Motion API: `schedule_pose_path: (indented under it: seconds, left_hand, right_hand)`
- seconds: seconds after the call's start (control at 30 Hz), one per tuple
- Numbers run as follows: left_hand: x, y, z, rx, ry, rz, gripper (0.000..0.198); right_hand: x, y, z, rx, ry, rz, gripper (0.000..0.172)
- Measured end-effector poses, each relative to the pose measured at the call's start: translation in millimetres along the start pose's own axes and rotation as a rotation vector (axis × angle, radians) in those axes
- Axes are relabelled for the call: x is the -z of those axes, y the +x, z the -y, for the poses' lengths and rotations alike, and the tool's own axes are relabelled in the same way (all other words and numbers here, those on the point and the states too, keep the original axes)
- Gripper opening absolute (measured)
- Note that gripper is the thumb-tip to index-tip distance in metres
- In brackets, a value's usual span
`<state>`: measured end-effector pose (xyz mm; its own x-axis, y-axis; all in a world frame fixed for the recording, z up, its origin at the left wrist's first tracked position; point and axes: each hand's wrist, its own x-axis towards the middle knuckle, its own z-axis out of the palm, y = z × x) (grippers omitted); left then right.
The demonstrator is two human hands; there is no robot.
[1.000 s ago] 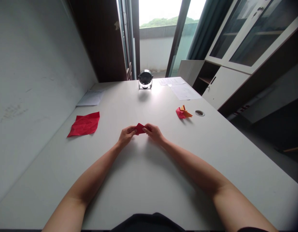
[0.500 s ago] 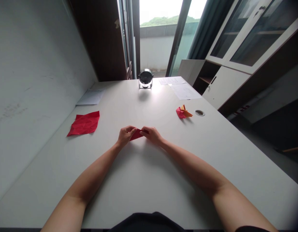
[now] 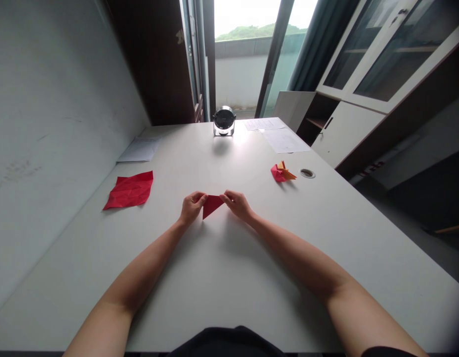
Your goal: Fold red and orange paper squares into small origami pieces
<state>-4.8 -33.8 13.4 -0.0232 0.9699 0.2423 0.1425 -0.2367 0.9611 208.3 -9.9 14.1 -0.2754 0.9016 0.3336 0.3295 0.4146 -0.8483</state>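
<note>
A folded red paper [image 3: 212,205], triangular in outline with one corner pointing down toward me, is stretched between my two hands over the middle of the table. My left hand [image 3: 193,206] pinches its left corner between thumb and fingers. At the right corner my right hand [image 3: 236,203] has a similar pinch, thumb toward me. Parts of both corners are hidden by the fingers. Left of my hands lies a creased red paper sheet [image 3: 129,191]. To the right sits a folded red and orange paper piece [image 3: 282,172].
A roll of tape [image 3: 307,173] lies beside the folded piece. At the far end of the white table [image 3: 229,287] stands a small round silver-and-black device [image 3: 224,120]. White papers [image 3: 286,141] lie at the back right, with another sheet [image 3: 139,149] by the left wall.
My hands have moved slightly apart and up the view. More of the red paper shows between them, its triangular shape now plain with a corner hanging down.
</note>
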Motion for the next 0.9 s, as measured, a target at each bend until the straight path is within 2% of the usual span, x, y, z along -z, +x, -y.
schedule_pose_path:
  seconds: [0.13,0.4,0.57,0.7,0.9]
  left_hand:
    - [0.6,2,3,0.024,-0.024,-0.039,0.033]
    - [-0.6,5,-3,0.080,-0.171,-0.041,0.034]
    - [0.3,6,0,0.085,-0.192,-0.006,0.034]
    - [0.4,6,4,0.097,-0.210,0.018,0.034]
    - [-0.3,7,7,0.127,-0.248,0.089,0.035]
  right_hand:
    - [1,-3,4,0.015,0.013,0.033,0.047]
    - [0,-2,6,0.025,0.286,0.084,0.033]
    - [-2,-4,7,0.032,0.281,0.147,0.024]
    - [-2,-4,4,0.035,0.253,0.156,0.025]
    - [-4,-2,0,0.023,0.336,0.178,0.028]
